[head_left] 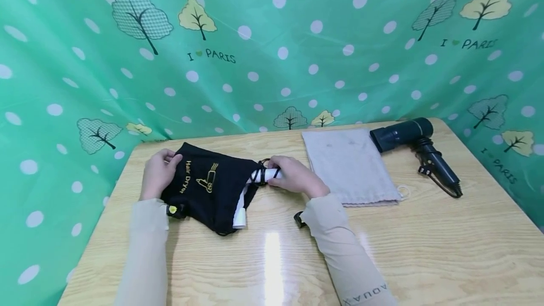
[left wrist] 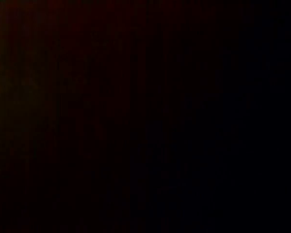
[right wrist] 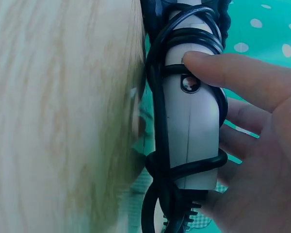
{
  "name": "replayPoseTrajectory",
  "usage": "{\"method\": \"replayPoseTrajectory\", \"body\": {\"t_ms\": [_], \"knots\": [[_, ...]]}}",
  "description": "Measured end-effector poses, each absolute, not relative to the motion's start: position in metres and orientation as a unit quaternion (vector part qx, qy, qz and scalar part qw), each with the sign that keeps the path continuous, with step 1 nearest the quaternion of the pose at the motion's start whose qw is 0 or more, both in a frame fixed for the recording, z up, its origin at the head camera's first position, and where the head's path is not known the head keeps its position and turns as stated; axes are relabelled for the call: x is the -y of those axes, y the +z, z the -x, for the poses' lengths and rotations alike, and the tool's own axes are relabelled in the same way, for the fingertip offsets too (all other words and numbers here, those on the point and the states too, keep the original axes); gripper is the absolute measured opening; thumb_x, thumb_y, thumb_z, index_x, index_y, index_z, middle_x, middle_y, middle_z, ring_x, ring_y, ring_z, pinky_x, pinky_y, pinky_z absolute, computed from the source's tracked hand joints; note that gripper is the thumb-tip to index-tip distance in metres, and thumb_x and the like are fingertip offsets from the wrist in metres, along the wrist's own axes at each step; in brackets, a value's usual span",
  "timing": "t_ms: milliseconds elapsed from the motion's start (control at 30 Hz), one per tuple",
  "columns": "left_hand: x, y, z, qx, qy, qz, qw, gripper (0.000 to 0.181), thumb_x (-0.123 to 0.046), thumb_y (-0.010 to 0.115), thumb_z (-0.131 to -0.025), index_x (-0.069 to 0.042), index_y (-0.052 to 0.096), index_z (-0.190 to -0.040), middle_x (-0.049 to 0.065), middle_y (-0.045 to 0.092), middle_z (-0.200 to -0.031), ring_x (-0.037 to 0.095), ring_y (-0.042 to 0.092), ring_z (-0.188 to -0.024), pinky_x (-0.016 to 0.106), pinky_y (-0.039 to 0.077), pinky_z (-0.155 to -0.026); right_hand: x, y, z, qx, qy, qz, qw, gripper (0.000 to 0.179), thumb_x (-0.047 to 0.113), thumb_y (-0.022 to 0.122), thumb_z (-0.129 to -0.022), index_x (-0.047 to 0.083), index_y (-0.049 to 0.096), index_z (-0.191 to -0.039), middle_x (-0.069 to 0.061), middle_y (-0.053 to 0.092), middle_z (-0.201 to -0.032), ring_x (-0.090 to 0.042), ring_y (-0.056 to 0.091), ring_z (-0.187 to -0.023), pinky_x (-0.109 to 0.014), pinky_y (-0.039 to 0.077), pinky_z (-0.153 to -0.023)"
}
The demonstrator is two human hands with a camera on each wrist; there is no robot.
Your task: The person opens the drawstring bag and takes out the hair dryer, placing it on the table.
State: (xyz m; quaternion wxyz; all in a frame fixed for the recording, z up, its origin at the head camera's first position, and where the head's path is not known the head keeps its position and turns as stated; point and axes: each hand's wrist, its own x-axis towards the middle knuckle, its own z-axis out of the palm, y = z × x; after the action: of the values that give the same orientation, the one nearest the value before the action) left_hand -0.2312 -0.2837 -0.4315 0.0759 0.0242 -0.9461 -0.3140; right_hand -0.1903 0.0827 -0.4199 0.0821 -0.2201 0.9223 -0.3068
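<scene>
A black drawstring bag [head_left: 227,166] with gold "Hair Dryer" lettering lies on its side, its mouth toward the right. Most of a white hair dryer [head_left: 240,218] is hidden inside it; part of the body and the handle stick out of the mouth. Black cord [right wrist: 193,167] is wound round the white handle [right wrist: 186,126]. My right hand [head_left: 293,174] holds that handle, thumb laid over it beside the cord in the right wrist view. At the bag's closed end my left hand [head_left: 156,174] pinches the cloth between thumb and fingers. The left wrist view is almost black.
On the wooden table [head_left: 425,249], a grey cloth bag [head_left: 348,164] lies flat right of my right hand. Beyond it rests a dark hair dryer [head_left: 403,133] with its cord gathered at the handle. A green dotted curtain [head_left: 263,60] stands behind the table.
</scene>
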Motion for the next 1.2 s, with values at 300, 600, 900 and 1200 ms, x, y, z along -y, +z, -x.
{"method": "replayPoseTrajectory", "body": {"t_ms": [300,600,900,1200], "knots": [[0.298,-0.425,0.229,0.940,-0.322,-0.080,0.076,0.039,-0.031,0.051,-0.103,0.006,0.060,-0.112,0.022,0.061,-0.104,0.032,0.057,-0.086,0.034,0.042,-0.070,-0.101,-0.424,0.196,-0.926,-0.309,0.197,0.086,0.021,0.017,0.075,-0.087,0.010,0.061,-0.100,-0.002,0.065,-0.096,-0.017,0.056,-0.087,-0.035,0.049,-0.083],[0.290,-0.418,0.225,0.938,-0.335,-0.061,0.058,0.048,-0.029,0.049,-0.104,0.007,0.051,-0.135,0.033,0.053,-0.129,0.045,0.058,-0.112,0.055,0.049,-0.091,-0.095,-0.419,0.194,-0.927,-0.312,0.189,0.082,0.050,0.028,0.077,-0.087,0.003,0.059,-0.126,-0.011,0.062,-0.125,-0.026,0.057,-0.117,-0.042,0.046,-0.104],[0.264,-0.421,0.218,0.962,-0.269,0.041,-0.036,0.058,-0.029,0.051,-0.104,0.011,0.038,-0.145,0.039,0.035,-0.144,0.053,0.040,-0.131,0.063,0.035,-0.108,-0.077,-0.418,0.189,-0.921,-0.308,0.225,0.072,0.060,0.022,0.077,-0.088,0.006,0.053,-0.140,-0.011,0.055,-0.138,-0.027,0.049,-0.130,-0.041,0.037,-0.115],[0.254,-0.424,0.213,0.958,-0.236,0.077,-0.147,0.065,-0.027,0.050,-0.104,0.016,0.029,-0.147,0.042,0.014,-0.154,0.057,0.013,-0.143,0.065,0.018,-0.116,-0.074,-0.417,0.187,-0.924,-0.303,0.226,0.053,0.040,0.018,0.068,-0.095,0.008,0.059,-0.133,-0.008,0.060,-0.133,-0.025,0.052,-0.129,-0.040,0.040,-0.113]]}}
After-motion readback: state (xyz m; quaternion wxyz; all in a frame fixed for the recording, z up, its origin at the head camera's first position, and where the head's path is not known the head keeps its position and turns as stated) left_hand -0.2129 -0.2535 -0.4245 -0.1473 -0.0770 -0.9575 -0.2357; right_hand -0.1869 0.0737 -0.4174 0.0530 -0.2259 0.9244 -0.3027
